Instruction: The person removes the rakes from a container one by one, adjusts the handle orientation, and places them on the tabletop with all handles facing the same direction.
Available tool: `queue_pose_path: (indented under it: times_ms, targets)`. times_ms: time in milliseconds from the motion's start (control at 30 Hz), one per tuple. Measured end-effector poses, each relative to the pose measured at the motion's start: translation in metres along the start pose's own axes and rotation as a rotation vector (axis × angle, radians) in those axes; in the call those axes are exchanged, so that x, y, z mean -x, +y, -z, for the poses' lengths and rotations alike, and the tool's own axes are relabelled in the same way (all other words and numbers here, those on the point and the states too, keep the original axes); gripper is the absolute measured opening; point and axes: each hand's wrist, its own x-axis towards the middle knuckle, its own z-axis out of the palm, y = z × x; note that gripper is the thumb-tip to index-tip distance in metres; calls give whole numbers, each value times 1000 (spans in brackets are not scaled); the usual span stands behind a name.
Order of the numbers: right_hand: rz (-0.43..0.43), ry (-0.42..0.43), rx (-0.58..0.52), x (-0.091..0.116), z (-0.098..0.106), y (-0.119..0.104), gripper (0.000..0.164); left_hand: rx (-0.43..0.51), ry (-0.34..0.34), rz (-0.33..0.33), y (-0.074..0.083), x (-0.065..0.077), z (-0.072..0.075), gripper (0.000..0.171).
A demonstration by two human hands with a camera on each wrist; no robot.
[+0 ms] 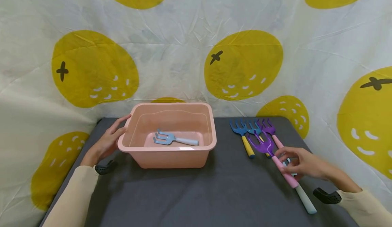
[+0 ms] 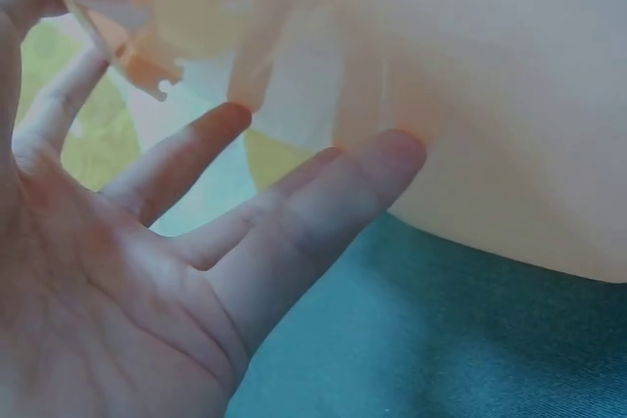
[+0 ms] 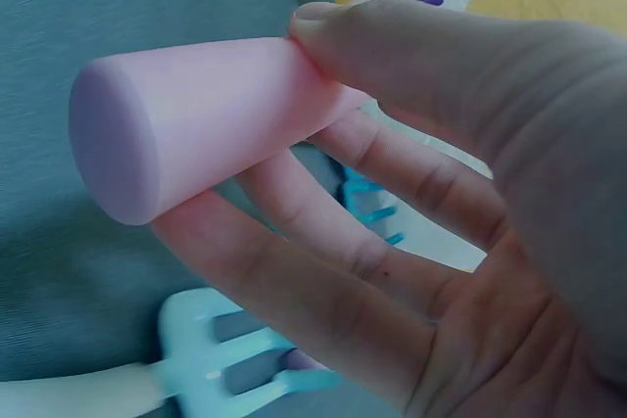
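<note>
My right hand [image 1: 306, 165] pinches the pink handle of a purple hand rake [image 1: 265, 148] between thumb and fingers, lifted over the dark table. In the right wrist view, the butt of that pink handle [image 3: 196, 124] points left. Below it lies a light-blue rake with a whitish handle [image 1: 307, 199], partly covered by the hand. At the left, my left hand [image 1: 107, 142] touches the side of a pink plastic basin [image 1: 171, 159], its fingers extended against the wall. Inside the basin rests a pale-blue hand rake [image 1: 166, 138].
Near the table's back right lie a blue rake with a yellow handle [image 1: 247, 147], a lighter blue rake [image 1: 252, 127] and another purple rake with a pink handle [image 1: 269, 128]. A white cloth with yellow fruit prints [image 1: 171, 67] hangs behind the dark table [image 1: 190, 196].
</note>
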Motion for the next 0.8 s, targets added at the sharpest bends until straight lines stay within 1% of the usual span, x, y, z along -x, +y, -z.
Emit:
queue_pose_path:
  times_ms: [100,200,433,633,733,800]
  targets:
    - [6,-2,-46,11,-8,14,45,3,-10,7,2,0,1,60]
    - [-10,6,-77,20,-16,26,45,-5,-12,9,2,0,2,60]
    - [-105,19,-123,33,-35,49,45,-11,-14,12,3,1,1,60]
    - [-191,15,-141,37,-48,58,46,12,-6,7,3,2,0,60]
    - [-230,24,-147,39,-52,57,46,22,-12,-1,2,2,0,60]
    - [-253,35,-130,40,-54,55,47,23,-13,-3,1,2,0,60]
